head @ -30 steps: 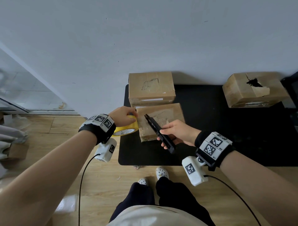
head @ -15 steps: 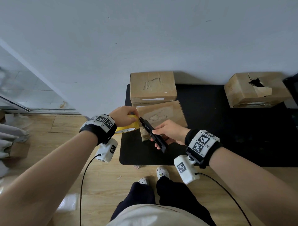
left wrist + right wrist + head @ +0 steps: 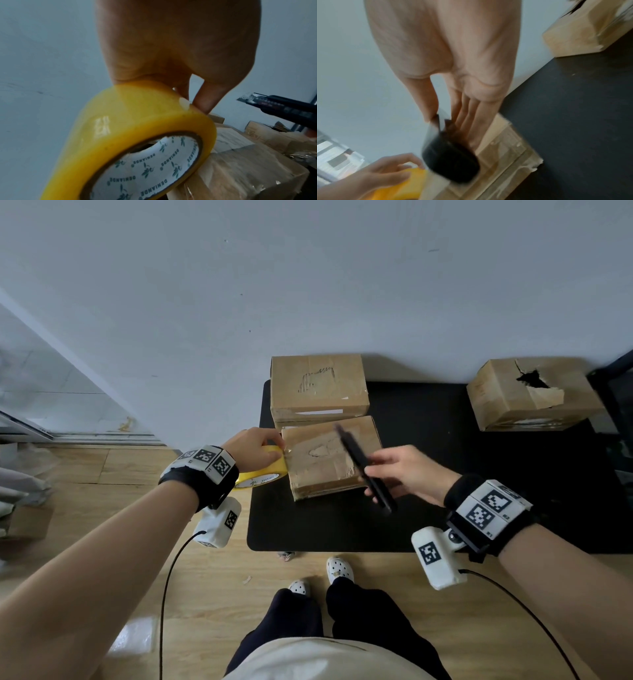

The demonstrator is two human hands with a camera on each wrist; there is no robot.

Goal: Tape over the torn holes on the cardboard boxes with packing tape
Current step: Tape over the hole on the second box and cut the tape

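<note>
My left hand point(image 3: 255, 451) grips a yellow roll of packing tape point(image 3: 265, 470) against the left edge of the near cardboard box point(image 3: 325, 465). Clear tape lies over the torn patch on that box's top. My right hand point(image 3: 400, 474) holds a black utility knife point(image 3: 363, 465) above the box's right half, blade end pointing up and left. In the left wrist view the tape roll point(image 3: 130, 142) fills the frame and the knife point(image 3: 281, 109) shows its blade out. A second box point(image 3: 317, 386) stands behind. A third box point(image 3: 529, 392) with an open torn hole sits far right.
All boxes sit on a black mat point(image 3: 445, 508) laid on a wooden floor point(image 3: 120, 542) against a grey wall. My feet in white shoes point(image 3: 337, 568) stand at the mat's near edge. Cables hang from both wrist cameras. Clutter lies at the far left.
My right hand has swung the knife from the box's left edge by the tape roll to the right, over the box's right half. The left hand stays on the roll.
</note>
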